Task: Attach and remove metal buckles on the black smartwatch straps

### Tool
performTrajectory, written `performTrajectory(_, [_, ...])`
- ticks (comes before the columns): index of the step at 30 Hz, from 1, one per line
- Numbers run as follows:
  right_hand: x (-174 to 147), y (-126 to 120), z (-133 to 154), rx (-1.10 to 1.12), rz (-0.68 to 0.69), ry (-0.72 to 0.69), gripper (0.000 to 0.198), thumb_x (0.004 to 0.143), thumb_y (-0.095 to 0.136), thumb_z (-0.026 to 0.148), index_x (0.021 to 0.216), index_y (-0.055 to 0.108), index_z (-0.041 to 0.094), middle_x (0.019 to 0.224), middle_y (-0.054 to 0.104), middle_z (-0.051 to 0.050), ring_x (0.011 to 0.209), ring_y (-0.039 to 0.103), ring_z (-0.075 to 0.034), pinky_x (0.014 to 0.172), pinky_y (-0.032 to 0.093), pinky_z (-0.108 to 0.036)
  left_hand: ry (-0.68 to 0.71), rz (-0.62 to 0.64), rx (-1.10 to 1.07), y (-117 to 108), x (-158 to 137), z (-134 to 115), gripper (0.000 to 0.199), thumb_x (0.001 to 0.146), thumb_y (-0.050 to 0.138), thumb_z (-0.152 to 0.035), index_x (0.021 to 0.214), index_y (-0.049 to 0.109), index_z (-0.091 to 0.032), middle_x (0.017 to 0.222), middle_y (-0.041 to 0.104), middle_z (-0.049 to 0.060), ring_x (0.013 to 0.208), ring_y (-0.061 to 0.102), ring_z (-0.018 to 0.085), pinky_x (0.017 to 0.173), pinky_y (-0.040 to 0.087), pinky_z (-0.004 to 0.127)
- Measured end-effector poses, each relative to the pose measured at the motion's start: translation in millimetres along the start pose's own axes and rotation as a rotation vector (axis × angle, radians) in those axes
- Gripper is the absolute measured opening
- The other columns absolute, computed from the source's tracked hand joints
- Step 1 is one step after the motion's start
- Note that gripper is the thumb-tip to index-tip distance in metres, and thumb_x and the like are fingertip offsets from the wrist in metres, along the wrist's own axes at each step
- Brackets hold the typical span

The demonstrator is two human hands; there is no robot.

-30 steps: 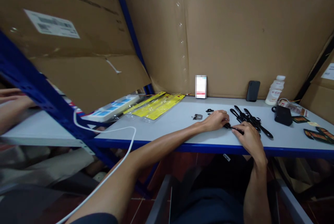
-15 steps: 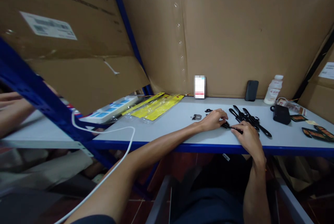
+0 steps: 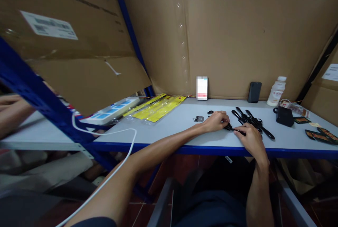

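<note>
Left hand (image 3: 217, 121) pinches left end of black tool (image 3: 229, 127); right hand (image 3: 250, 136), fingers closed, grips right end. Tool by near edge of counter (image 3: 158, 133), near-left of black utensils (image 3: 250, 120). Apparently close two-handed work; next move needs steady grip.

We record: held piece (image 3: 229, 127), black; tools (image 3: 249, 119) alongside, glossy black. Table (image 3: 166, 130): pale grey top, blue edge. Packets (image 3: 166, 110): yellow. Power strip (image 3: 112, 111): white, light-blue blocks. Cardboard (image 3: 227, 33): brown. We note dark cards (image 3: 320, 136) patterned orange.
</note>
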State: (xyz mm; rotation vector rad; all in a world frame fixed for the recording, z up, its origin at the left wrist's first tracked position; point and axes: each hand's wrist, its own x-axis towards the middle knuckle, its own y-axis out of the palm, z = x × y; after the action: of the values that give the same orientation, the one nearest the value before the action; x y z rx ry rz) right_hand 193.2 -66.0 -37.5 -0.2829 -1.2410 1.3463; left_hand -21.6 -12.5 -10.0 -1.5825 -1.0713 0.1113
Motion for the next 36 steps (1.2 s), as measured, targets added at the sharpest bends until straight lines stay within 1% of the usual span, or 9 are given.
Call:
performTrajectory(3, [0, 0, 0, 0.003, 0.002, 0.01, 0.023, 0.094, 0.064, 0.029, 0.105, 0.083, 0.024, 0.101, 0.073, -0.007, 0.101, 0.066, -0.027, 0.09, 0.048, -0.038, 0.036, -0.013, 0.0, 1, 0, -2, 0.011, 0.091, 0.066, -0.016, 0.087, 0.075, -0.016, 0.089, 0.069, 0.006, 0.086, 0.064, 0.019, 0.081, 0.048, 0.03])
performTrajectory(5, [0, 0, 1, 0.005, 0.002, 0.012, 0.022, 0.093, 0.064, 0.029, 0.105, 0.083, 0.024, 0.101, 0.073, -0.007, 0.101, 0.066, -0.027, 0.091, 0.048, -0.039, 0.043, -0.018, -0.01, 3, 0, -1, 0.011, 0.09, 0.065, -0.012, 0.09, 0.075, -0.015, 0.09, 0.07, 0.006, 0.088, 0.065, 0.019, 0.083, 0.049, 0.031])
performTrajectory(9, [-1, -1, 1, 0.011, -0.004, 0.005, 0.022, 0.093, 0.065, 0.028, 0.104, 0.083, 0.024, 0.1, 0.074, -0.007, 0.101, 0.066, -0.027, 0.091, 0.048, -0.038, 0.008, -0.008, -0.056, 4, 1, 3, 0.027, 0.086, 0.059, -0.001, 0.102, 0.075, -0.016, 0.094, 0.073, 0.005, 0.092, 0.065, 0.019, 0.087, 0.05, 0.032])
performTrajectory(13, [-1, 0, 1, 0.011, -0.007, 0.006, 0.021, 0.093, 0.065, 0.028, 0.104, 0.083, 0.024, 0.101, 0.074, -0.007, 0.101, 0.066, -0.026, 0.092, 0.048, -0.038, 0.032, -0.008, -0.058, 0, 1, 1, 0.027, 0.084, 0.059, 0.0, 0.095, 0.077, -0.017, 0.098, 0.071, 0.007, 0.098, 0.064, 0.02, 0.093, 0.05, 0.034])
performTrajectory(17, [0, 0, 0, 0.0, 0.0, 0.006, 0.021, 0.093, 0.065, 0.029, 0.104, 0.083, 0.025, 0.101, 0.074, -0.007, 0.101, 0.066, -0.026, 0.091, 0.048, -0.037, -0.013, 0.007, -0.066, 0, 0, -2, 0.013, 0.091, 0.065, -0.016, 0.096, 0.077, -0.017, 0.093, 0.065, 0.005, 0.081, 0.062, 0.016, 0.081, 0.05, 0.031])
performTrajectory(19, [0, 0, 0, -0.004, 0.002, 0.01, 0.021, 0.094, 0.065, 0.029, 0.105, 0.083, 0.025, 0.102, 0.074, -0.007, 0.102, 0.066, -0.026, 0.092, 0.048, -0.038, -0.034, 0.016, -0.059, 1, 0, -3, 0.011, 0.092, 0.067, -0.021, 0.097, 0.076, -0.017, 0.089, 0.064, 0.004, 0.075, 0.06, 0.015, 0.077, 0.049, 0.03])
performTrajectory(25, [-1, -1, 0, 0.002, 0.017, 0.015, 0.023, 0.094, 0.063, 0.029, 0.107, 0.082, 0.023, 0.103, 0.073, -0.007, 0.103, 0.065, -0.026, 0.093, 0.048, -0.038, -0.032, 0.007, -0.036, 1, 1, 1, 0.024, 0.084, 0.058, -0.003, 0.094, 0.077, -0.015, 0.092, 0.069, 0.006, 0.082, 0.063, 0.016, 0.08, 0.049, 0.029])
performTrajectory(32, [-1, -2, 2, 0.003, 0.012, 0.001, 0.024, 0.095, 0.062, 0.028, 0.106, 0.082, 0.024, 0.103, 0.074, -0.007, 0.103, 0.065, -0.026, 0.095, 0.047, -0.038, -0.026, 0.028, -0.043, -3, 0, 3, 0.029, 0.087, 0.054, -0.005, 0.095, 0.079, -0.017, 0.087, 0.073, 0.005, 0.078, 0.064, 0.016, 0.077, 0.047, 0.027])
performTrajectory(36, [-1, -1, 1, -0.003, 0.022, 0.002, 0.024, 0.096, 0.061, 0.029, 0.107, 0.082, 0.025, 0.105, 0.073, -0.007, 0.103, 0.065, -0.025, 0.094, 0.047, -0.038, -0.039, 0.061, -0.06, -6, 1, 5, 0.026, 0.087, 0.057, -0.007, 0.097, 0.079, -0.018, 0.084, 0.071, 0.003, 0.074, 0.061, 0.014, 0.073, 0.046, 0.025])
